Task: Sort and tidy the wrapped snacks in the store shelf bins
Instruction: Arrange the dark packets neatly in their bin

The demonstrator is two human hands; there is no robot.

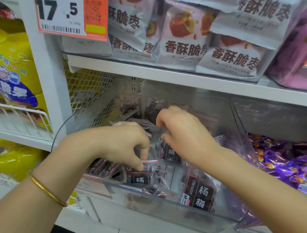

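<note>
— What sort of place is this?
— A shop, seen up close at white metal shelving [172,76]. On the lower shelf stands a clear plastic bin [158,209] holding clear-wrapped packets of dark plum snacks [199,193] with black labels.
— And the hands?
— Both are inside that bin. The left hand [119,143], with a thin gold bangle [48,190] on its wrist, pinches the top edge of one packet near the front between thumb and fingertips. The right hand [183,131], fingers curled, nips the clear top of another packet just behind it.
— What surrounds the bin?
— On the shelf above, pale grey-and-pink pillow bags of crisp jujube [183,38] stand in a clear tray, beside an orange-and-white price tag [69,5] reading 17.5. To the right, a neighbouring bin holds shiny purple foil sweets [295,169]. To the left, past a white wire mesh panel [87,88], big yellow snack bags [9,53] sit in a white wire basket [16,119]
</note>
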